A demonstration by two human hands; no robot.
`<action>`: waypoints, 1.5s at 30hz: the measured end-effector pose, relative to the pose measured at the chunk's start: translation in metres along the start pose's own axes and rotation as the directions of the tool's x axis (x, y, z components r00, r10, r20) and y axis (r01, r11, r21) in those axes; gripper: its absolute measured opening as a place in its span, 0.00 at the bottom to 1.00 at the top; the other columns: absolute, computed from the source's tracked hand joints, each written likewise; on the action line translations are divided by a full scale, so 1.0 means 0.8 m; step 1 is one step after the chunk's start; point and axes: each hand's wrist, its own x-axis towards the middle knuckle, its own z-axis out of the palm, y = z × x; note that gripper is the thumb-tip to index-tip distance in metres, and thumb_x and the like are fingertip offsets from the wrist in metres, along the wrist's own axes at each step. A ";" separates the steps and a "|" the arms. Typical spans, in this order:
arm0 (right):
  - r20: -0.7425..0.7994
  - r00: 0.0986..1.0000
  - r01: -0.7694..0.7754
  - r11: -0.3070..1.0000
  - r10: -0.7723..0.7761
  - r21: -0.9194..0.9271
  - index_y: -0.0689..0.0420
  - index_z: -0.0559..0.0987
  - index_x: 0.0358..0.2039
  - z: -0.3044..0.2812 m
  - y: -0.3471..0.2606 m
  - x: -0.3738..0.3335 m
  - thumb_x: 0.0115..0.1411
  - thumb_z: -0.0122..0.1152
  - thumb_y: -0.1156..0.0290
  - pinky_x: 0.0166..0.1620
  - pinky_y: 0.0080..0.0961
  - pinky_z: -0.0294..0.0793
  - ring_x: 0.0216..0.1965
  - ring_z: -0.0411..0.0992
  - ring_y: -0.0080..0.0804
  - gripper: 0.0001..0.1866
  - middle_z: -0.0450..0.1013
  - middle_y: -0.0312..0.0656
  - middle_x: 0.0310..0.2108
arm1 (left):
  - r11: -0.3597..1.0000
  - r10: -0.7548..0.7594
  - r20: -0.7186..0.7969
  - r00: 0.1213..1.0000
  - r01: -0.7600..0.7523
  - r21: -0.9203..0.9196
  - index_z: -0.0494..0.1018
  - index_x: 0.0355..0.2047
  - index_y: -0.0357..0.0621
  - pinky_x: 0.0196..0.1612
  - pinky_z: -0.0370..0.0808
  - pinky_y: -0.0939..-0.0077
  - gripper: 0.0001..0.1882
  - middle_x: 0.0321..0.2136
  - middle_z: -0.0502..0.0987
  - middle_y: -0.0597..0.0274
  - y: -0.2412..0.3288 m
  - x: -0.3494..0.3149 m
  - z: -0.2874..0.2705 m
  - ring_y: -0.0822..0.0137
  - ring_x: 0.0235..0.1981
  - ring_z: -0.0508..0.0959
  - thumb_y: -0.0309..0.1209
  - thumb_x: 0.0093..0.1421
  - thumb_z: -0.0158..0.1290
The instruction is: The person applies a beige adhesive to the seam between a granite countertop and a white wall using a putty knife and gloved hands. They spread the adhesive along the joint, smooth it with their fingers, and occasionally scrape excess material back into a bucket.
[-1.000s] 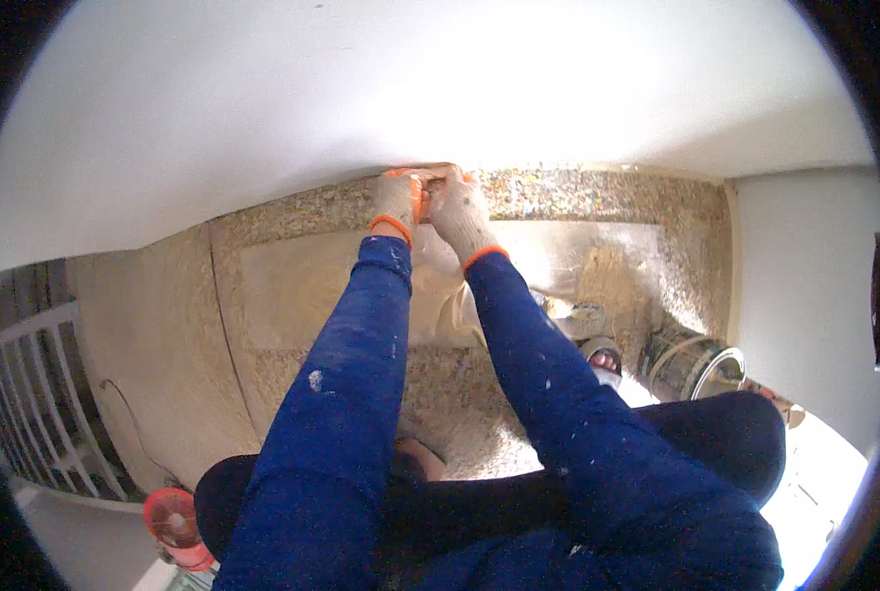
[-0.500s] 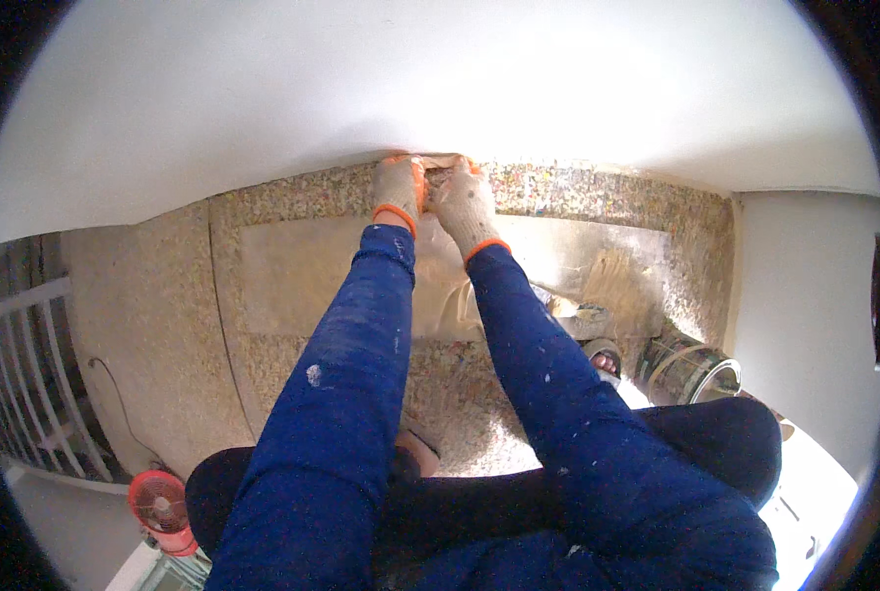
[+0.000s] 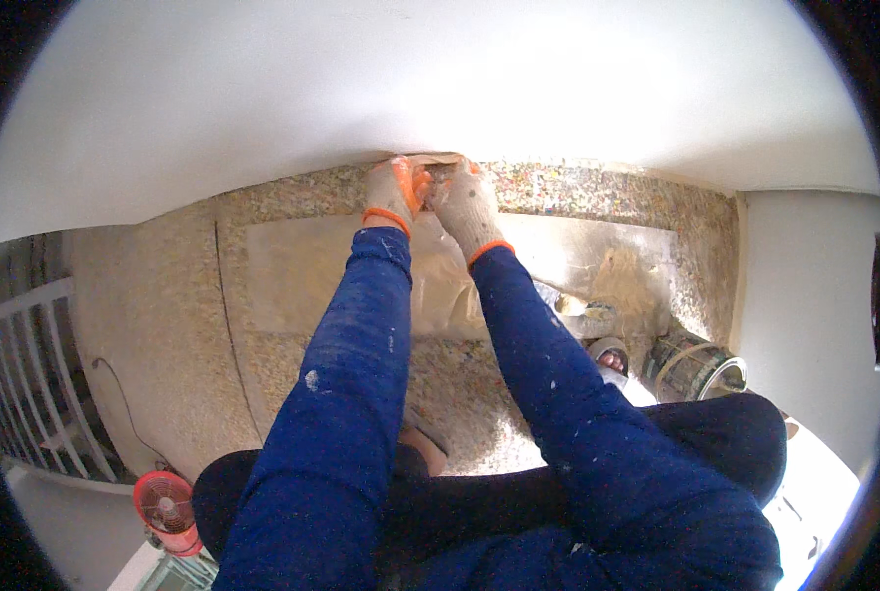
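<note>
Both arms reach forward to the foot of the white wall (image 3: 519,89). A thin tan strip (image 3: 434,159), perhaps tape or paper, runs along the wall's lower edge between my gloved hands. My left hand (image 3: 395,189), in a pale knit glove with orange coating, has its fingers curled at the strip's left end. At the other end, my right hand (image 3: 466,202) is closed with its fingertips against the wall. The fingers partly hide the strip where they pinch it. Under the hands lies speckled, multicoloured flooring (image 3: 598,184) with a shiny sheet (image 3: 312,276) over it.
By my right foot (image 3: 610,361) lies a pale object (image 3: 573,307), maybe a brush, on the sheet. A stained bucket (image 3: 691,369) lies tilted at the right. A red fan (image 3: 167,504) stands lower left, near a white railing (image 3: 36,369); a dark cable (image 3: 125,414) trails toward it.
My left hand has shifted slightly left and turned, showing more of its orange fingers. The right hand stays almost in place at the wall's foot.
</note>
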 end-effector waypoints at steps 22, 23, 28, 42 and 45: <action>0.057 0.998 0.027 0.994 -0.021 -0.108 0.65 0.73 0.52 0.000 -0.040 -0.014 0.57 0.57 0.65 0.49 0.47 0.75 0.47 0.75 0.56 0.24 0.75 0.59 0.44 | 0.985 0.128 0.023 0.991 -0.130 0.114 0.68 0.50 0.40 0.31 0.77 0.74 0.15 0.46 0.77 0.50 0.015 -0.010 -0.019 0.62 0.38 0.79 0.37 0.69 0.45; 0.085 0.996 0.038 0.994 -0.029 -0.106 0.66 0.73 0.52 0.003 -0.040 -0.014 0.57 0.57 0.65 0.50 0.47 0.74 0.47 0.75 0.56 0.24 0.75 0.59 0.43 | 0.988 0.124 0.015 0.992 -0.124 0.086 0.68 0.50 0.40 0.30 0.77 0.74 0.15 0.46 0.77 0.50 0.017 -0.010 -0.018 0.62 0.37 0.79 0.37 0.69 0.45; 0.064 0.997 0.060 0.992 -0.053 -0.114 0.67 0.72 0.53 0.015 -0.040 -0.012 0.57 0.56 0.67 0.50 0.46 0.74 0.47 0.75 0.57 0.25 0.75 0.61 0.46 | 0.988 0.117 0.004 0.993 -0.117 0.100 0.68 0.51 0.40 0.31 0.76 0.75 0.16 0.47 0.77 0.51 0.027 -0.008 -0.021 0.62 0.36 0.78 0.37 0.70 0.44; 0.102 0.991 0.097 0.988 -0.085 -0.122 0.67 0.72 0.52 0.026 -0.060 -0.022 0.60 0.56 0.62 0.48 0.48 0.75 0.47 0.75 0.57 0.25 0.73 0.62 0.47 | 0.756 0.378 0.156 0.913 -0.401 0.517 0.67 0.57 0.40 0.40 0.79 0.65 0.19 0.50 0.77 0.47 0.013 0.037 -0.079 0.56 0.43 0.80 0.34 0.69 0.47; 0.115 0.987 0.125 0.983 -0.110 -0.135 0.66 0.72 0.52 0.031 -0.060 -0.019 0.60 0.57 0.60 0.48 0.48 0.75 0.46 0.75 0.56 0.26 0.74 0.61 0.46 | 0.904 0.252 0.109 0.962 -0.274 0.329 0.67 0.57 0.39 0.41 0.79 0.64 0.19 0.51 0.77 0.47 0.021 0.027 -0.076 0.56 0.43 0.80 0.34 0.69 0.47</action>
